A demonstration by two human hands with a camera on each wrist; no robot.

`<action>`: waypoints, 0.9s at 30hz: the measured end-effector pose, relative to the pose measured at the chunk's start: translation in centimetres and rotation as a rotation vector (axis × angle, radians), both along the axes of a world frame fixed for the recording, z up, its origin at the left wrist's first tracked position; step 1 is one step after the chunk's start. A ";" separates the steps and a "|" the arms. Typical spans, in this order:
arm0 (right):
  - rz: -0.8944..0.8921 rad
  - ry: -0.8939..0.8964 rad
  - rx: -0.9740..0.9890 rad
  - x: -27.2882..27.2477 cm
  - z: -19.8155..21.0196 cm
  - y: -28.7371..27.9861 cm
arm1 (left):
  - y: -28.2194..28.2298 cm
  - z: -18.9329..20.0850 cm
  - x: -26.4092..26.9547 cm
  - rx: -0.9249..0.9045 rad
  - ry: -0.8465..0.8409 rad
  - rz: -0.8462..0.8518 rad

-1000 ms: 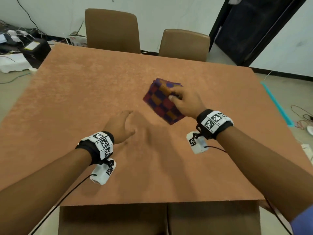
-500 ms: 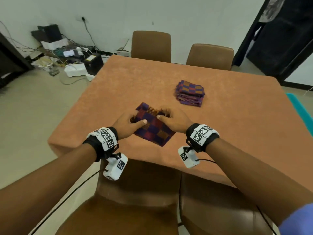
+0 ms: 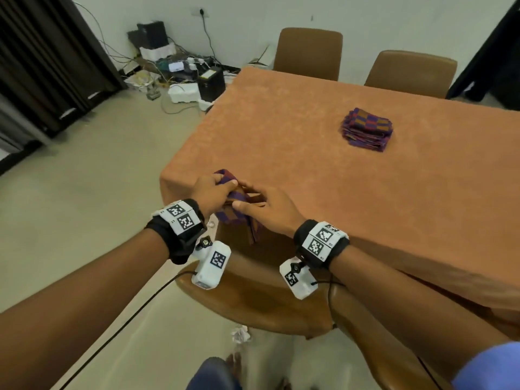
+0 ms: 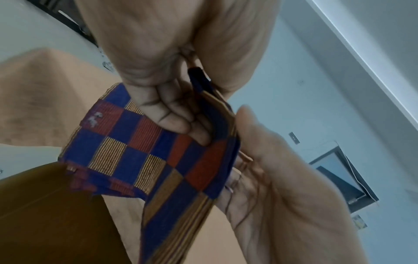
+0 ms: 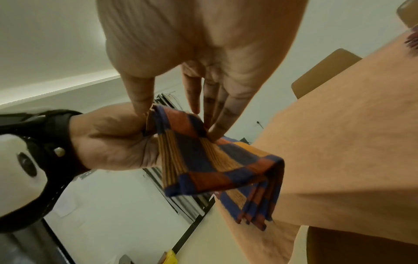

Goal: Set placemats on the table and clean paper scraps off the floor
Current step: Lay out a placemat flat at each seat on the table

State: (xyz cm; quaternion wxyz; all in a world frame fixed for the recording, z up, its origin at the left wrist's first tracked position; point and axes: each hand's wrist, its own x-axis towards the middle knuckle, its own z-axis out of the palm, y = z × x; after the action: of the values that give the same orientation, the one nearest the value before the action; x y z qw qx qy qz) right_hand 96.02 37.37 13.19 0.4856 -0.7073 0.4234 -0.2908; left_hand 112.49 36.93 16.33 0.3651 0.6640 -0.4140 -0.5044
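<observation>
The left hand (image 3: 212, 192) and right hand (image 3: 267, 212) are hiding most of the placemat (image 3: 237, 220) at the table's (image 3: 309, 170) near left corner. The left is gripping its folded end; the right is pinching the layers beside it. Its loose edges are pointing down toward a chair (image 3: 253, 299). A stack (image 3: 367, 132) is lying mid-table; a paper scrap (image 3: 240, 333) is lying on the beige floor (image 3: 84, 206).

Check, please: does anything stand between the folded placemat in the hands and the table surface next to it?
Nothing visible does. The left hand and right hand hold the placemat at the near corner of the table, and the surface beside it is bare. The stack of placemats lies farther in.
</observation>
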 end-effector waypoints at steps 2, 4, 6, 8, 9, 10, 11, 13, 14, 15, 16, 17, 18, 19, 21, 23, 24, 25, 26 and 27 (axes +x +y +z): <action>0.038 -0.009 -0.013 2.0 0.2 0.4 | 0.8 1.3 2.0 -0.025 0.037 0.064; 0.048 -0.006 -0.067 4.0 0.5 0.3 | 1.3 2.3 3.8 -0.049 0.095 0.111; 0.042 -0.042 -0.039 6.7 0.9 0.0 | 2.2 3.2 6.1 -0.051 0.221 0.154; 0.028 -0.092 -0.036 10.1 1.5 -0.4 | 2.8 4.0 8.9 -0.048 0.337 0.145; 0.013 -0.097 -0.067 12.3 1.6 -0.6 | 3.1 4.2 10.8 -0.049 0.392 0.123; 0.002 -0.096 -0.096 13.7 1.8 -0.9 | 3.4 4.4 12.1 -0.058 0.429 0.096; -0.002 -0.095 -0.111 15.5 2.1 -1.1 | 3.3 4.4 13.7 -0.068 0.421 0.071; -0.012 -0.101 -0.091 19.6 2.2 -1.8 | 3.0 4.2 17.8 -0.111 0.325 0.023; -0.005 -0.092 -0.076 21.3 2.3 -2.2 | 2.7 3.9 19.6 -0.122 0.273 0.014; 0.019 -0.078 -0.053 23.5 2.2 -2.7 | 2.4 3.6 22.2 -0.125 0.227 0.006; 0.043 -0.060 -0.041 25.1 2.2 -3.1 | 2.1 3.4 23.9 -0.125 0.181 -0.005; 0.074 -0.042 -0.034 27.2 2.1 -3.5 | 1.7 3.1 26.4 -0.126 0.131 -0.008; 0.096 -0.022 -0.038 28.4 2.1 -3.9 | 1.4 2.9 28.0 -0.125 0.085 -0.019; 0.119 -0.005 -0.054 29.7 2.2 -4.4 | 1.0 2.6 29.6 -0.122 0.043 -0.026; 0.157 0.004 -0.072 32.4 2.2 -5.1 | 0.4 2.3 32.6 -0.115 -0.017 -0.029; 0.146 0.004 -0.102 34.8 2.2 -5.7 | -0.4 2.1 34.8 -0.104 -0.055 -0.034; 0.133 0.014 -0.115 35.8 2.1 -6.1 | -0.9 2.0 35.5 -0.102 -0.070 -0.036; 0.123 0.028 -0.122 36.7 1.9 -6.6 | -1.3 1.8 36.2 -0.101 -0.092 -0.039; 0.114 0.046 -0.134 37.4 1.9 -7.0 | -1.7 1.7 36.6 -0.108 -0.131 -0.047; 0.112 0.071 -0.144 38.1 1.9 -7.7 | -2.6 1.4 37.2 -0.120 -0.195 -0.059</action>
State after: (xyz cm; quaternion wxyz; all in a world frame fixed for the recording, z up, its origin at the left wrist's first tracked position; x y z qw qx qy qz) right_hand 134.09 29.69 15.14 0.4337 -0.7729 0.3781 -0.2674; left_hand 149.67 34.38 17.78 0.3472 0.6745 -0.4962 -0.4223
